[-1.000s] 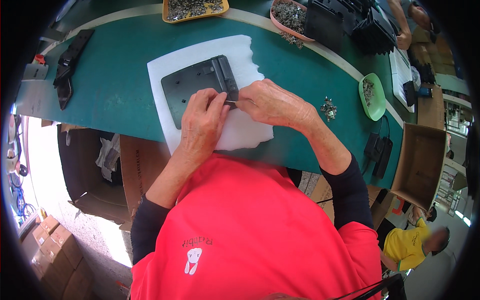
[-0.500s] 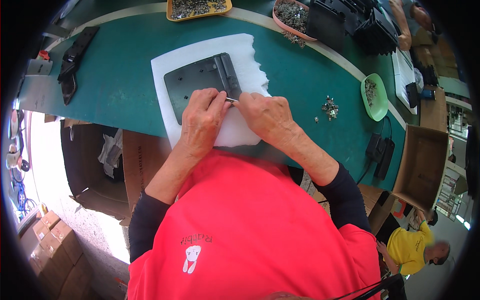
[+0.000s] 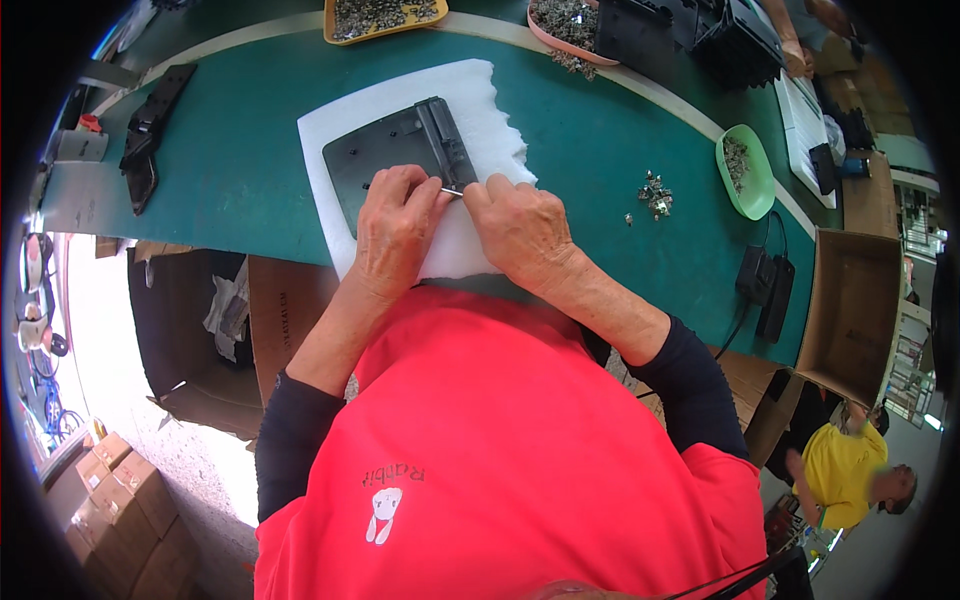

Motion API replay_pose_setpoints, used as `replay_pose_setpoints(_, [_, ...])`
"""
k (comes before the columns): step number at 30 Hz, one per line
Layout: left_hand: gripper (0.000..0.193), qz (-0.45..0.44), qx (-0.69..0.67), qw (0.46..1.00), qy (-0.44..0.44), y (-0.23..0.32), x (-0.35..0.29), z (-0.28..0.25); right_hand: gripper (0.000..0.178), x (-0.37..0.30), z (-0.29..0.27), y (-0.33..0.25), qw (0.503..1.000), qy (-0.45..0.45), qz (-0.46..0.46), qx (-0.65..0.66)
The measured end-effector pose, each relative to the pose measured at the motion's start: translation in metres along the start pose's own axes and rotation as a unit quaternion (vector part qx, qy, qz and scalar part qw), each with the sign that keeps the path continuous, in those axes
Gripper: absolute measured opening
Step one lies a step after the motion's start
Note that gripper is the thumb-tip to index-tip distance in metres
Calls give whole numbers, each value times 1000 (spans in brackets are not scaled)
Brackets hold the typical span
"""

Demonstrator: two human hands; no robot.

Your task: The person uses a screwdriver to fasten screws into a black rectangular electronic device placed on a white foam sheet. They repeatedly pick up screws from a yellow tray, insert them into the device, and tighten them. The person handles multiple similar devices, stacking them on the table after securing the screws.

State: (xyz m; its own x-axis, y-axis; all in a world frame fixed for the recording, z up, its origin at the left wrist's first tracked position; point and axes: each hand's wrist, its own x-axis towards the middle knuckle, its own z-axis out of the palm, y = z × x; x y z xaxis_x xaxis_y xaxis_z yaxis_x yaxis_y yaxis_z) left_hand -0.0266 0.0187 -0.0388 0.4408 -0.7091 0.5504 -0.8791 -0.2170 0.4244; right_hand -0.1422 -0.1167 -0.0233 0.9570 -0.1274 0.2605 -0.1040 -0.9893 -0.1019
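A flat black plastic panel (image 3: 385,155) with a raised, ribbed strip (image 3: 446,140) along its right side lies on a white foam sheet (image 3: 492,130). At the strip's near end, a thin silvery metal piece (image 3: 452,192) spans the small gap between my hands; its full shape is hidden by my fingers. My left hand (image 3: 400,225) pinches its left end, over the panel's near edge. My right hand (image 3: 525,232) is closed around its other end, above the foam. On the green tabletop to the right lies a small pile of metal clips (image 3: 657,196).
Small metal parts fill a yellow tray (image 3: 345,38), a pink tray (image 3: 570,46) and a green tray (image 3: 765,185). Stacked black parts (image 3: 735,45) stand far right. A black bracket (image 3: 150,130) lies left; a power adapter (image 3: 770,285) and cardboard box (image 3: 850,310) sit right.
Both hands stay closed at the panel's near end, with only small shifts of the fingers. The whole view has moved slightly; the panel and foam lie as before.
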Motion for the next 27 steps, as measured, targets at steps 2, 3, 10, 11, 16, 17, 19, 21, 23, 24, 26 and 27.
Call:
replay_pose_setpoints(2, [26, 5, 2, 1000, 1, -1, 0, 1, 6, -1, 2, -1, 1000, 7, 2, -4])
replay_pose_setpoints(3, [25, 5, 4, 1000, 2, -1, 2, 0, 7, 0, 3, 1, 1000, 8, 0, 1])
replay_pose_setpoints(10, [33, 13, 7, 1000, 19, 2, 1, -2, 10, -1, 3, 7, 997, 44, 13, 65])
replay_pose_setpoints(11, [35, 9, 0, 1000, 16, 3, 1, -3, 10, 0, 2, 6, 996, 42, 22, 70])
replay_pose_setpoints(16, [39, -85, -88, 992, 21, 10, 4, -6, 9, 10, -3, 21, 975, 36, 97, 197])
replay_pose_setpoints(17, [37, -75, -80, 994, 20, 9, 5, -7, 10, 14, -8, 25, 966, 41, 111, 231])
replay_pose_setpoints(19, [33, -56, -69, 996, 14, 9, 9, -9, 16, 19, -26, 35, 887, 23, 163, 431])
replay_pose_setpoints(21, [33, -49, -41, 998, -5, 12, 12, -8, 19, 27, -31, 41, 741, 23, 239, 628])
replay_pose_setpoints(23, [33, -40, -9, 999, -25, 13, 12, -6, 18, 38, -24, 38, 661, 101, 208, 714])
replay_pose_setpoints(24, [35, -39, -5, 999, -18, 13, 11, -3, 17, 43, -22, 37, 640, 117, 221, 727])
replay_pose_setpoints(26, [37, -42, -7, 999, -24, 12, 12, -2, 16, 45, -18, 40, 729, 137, 198, 640])
replay_pose_setpoints(27, [37, -43, -9, 999, -27, 12, 12, -2, 16, 42, -12, 42, 823, 139, 155, 529])
